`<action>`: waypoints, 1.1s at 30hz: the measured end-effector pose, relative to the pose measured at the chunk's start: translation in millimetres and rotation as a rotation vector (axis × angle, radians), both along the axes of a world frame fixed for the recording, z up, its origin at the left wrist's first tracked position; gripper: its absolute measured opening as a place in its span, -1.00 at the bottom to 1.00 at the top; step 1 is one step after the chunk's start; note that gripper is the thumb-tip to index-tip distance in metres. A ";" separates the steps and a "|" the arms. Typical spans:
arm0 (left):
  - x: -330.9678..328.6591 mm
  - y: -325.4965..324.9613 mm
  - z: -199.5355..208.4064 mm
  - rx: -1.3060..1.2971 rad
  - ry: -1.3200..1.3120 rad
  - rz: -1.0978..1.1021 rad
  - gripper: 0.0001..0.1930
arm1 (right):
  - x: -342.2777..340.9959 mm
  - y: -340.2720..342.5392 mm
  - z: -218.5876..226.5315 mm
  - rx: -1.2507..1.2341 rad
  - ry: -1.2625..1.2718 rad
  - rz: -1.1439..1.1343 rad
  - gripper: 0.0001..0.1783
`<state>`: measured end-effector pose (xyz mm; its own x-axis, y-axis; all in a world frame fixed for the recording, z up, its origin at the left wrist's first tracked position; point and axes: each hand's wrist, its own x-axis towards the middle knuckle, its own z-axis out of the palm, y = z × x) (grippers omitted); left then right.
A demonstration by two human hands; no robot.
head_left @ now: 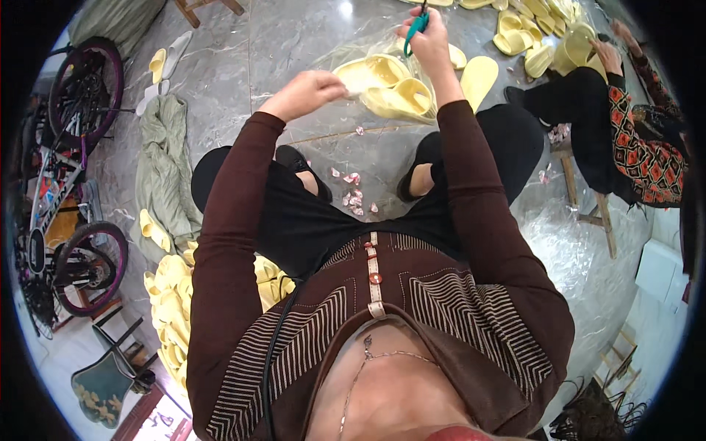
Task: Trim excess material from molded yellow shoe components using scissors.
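A pair of yellow slippers (373, 72) lies on the floor ahead of me, in a clear plastic bag (351, 53). My left hand (312, 94) is at the left side of the pair, its fingers pinched together at the bag's edge. Beyond the slippers on the right, my right hand (430, 45) is closed around scissors with teal handles (416, 31). The scissors' blades point away from me and are partly cut off by the picture's edge. Another yellow slipper (479, 82) rests on the floor right of the bag.
Many yellow slippers (173, 301) are heaped at my left, and more (515, 37) lie far right. A co-worker's hand (607, 56) holds a yellow slipper there. Crumpled wrappers (354, 198) lie between my feet. A bicycle (55, 195) and grey-green cloth (163, 158) are on the left.
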<state>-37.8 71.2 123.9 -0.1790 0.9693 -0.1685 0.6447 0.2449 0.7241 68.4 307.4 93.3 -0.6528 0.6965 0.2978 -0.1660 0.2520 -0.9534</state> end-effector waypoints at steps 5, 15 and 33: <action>-5.3 -5.0 9.2 0.274 -0.346 0.178 -0.74 | -6.3 -1.7 -23.4 -0.010 -0.070 0.014 -0.57; -30.5 -18.6 61.1 0.832 -0.941 0.454 -0.80 | -1.9 -8.6 -110.3 -0.537 -0.463 0.213 -0.60; -79.6 -54.1 -0.5 0.748 -0.839 0.732 -0.75 | -16.1 -3.1 -70.8 -0.541 -0.119 -0.007 -0.73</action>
<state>-117.4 17.1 123.4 -0.7972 0.6022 0.0424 -0.1654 -0.2855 0.9440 52.3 304.3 22.6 -0.6548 0.7342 -0.1794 -0.0491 -0.2782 -0.9593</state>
